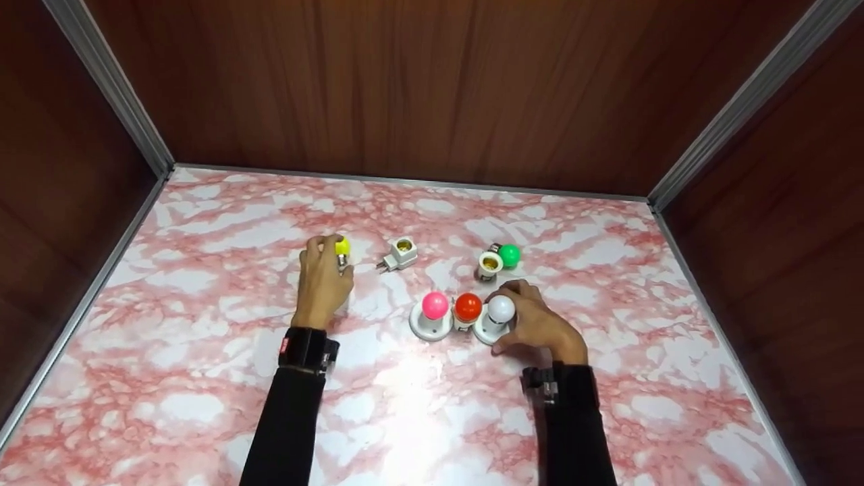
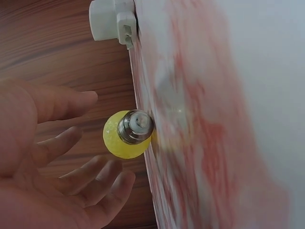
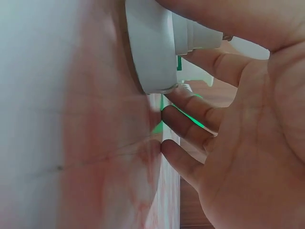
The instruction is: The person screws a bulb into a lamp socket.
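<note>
In the head view my left hand (image 1: 320, 283) is at a yellow bulb (image 1: 343, 247) lying on the left of the table. The left wrist view has its fingers spread loosely beside that bulb, whose metal screw end points toward the camera; a gap shows between them. My right hand (image 1: 540, 325) grips a round white bulb holder (image 3: 152, 50) by its base, thumb in front and fingers behind. A white bulb (image 1: 501, 309) stands upright in this holder. Just left of it are a red bulb (image 1: 468, 307) in a small socket and a pink bulb (image 1: 435, 305) in another round holder.
A white plug-in socket (image 1: 403, 252) with pins lies between the hands, farther back. Behind the right hand stand a small white socket (image 1: 490, 266) and a green bulb (image 1: 509, 256) on its side. Brown wood-look panels (image 1: 405, 88) enclose the marbled table (image 1: 189, 405).
</note>
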Demonstrator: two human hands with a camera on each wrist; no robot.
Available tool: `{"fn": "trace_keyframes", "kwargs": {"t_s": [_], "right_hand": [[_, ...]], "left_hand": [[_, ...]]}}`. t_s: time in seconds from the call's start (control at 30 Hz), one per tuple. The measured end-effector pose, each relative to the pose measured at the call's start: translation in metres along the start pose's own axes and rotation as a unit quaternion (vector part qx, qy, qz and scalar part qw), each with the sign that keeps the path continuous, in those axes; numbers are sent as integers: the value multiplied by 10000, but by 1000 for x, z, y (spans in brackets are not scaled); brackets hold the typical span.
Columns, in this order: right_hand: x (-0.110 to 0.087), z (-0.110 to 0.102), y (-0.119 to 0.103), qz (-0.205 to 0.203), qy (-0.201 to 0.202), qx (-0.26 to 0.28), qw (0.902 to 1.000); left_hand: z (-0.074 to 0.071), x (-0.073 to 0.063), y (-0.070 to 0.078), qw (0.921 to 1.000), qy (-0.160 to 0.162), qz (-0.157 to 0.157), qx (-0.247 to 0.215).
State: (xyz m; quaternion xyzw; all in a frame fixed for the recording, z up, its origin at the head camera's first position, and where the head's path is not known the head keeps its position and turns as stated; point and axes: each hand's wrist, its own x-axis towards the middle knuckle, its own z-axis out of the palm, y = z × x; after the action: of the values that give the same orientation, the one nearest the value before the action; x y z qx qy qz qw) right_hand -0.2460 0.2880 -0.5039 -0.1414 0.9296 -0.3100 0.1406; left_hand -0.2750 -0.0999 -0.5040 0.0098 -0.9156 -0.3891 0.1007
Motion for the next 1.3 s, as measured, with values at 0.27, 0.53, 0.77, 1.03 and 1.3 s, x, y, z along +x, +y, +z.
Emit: {"fn": "trace_keyframes", "kwargs": {"t_s": [0.27, 0.53, 0.77, 1.03, 1.3], "right_hand": [[7, 7, -8, 77, -94, -81, 9999], [13, 8, -13, -39, -161, -127, 9998], [10, -8, -5, -297, -519, 59, 9982], [7, -31, 12, -555, 38, 646, 9964], [19, -37, 12, -112, 1013, -9, 9948]], "left_hand": [[-5, 7, -15, 9991, 17, 107, 408], [-8, 12, -25, 9983, -23, -28, 579], [-8, 11, -23, 9983, 95, -8, 572], [-3, 12, -14, 9983, -110, -51, 576], [-2, 18, -5, 9970, -407, -324, 569]]}}
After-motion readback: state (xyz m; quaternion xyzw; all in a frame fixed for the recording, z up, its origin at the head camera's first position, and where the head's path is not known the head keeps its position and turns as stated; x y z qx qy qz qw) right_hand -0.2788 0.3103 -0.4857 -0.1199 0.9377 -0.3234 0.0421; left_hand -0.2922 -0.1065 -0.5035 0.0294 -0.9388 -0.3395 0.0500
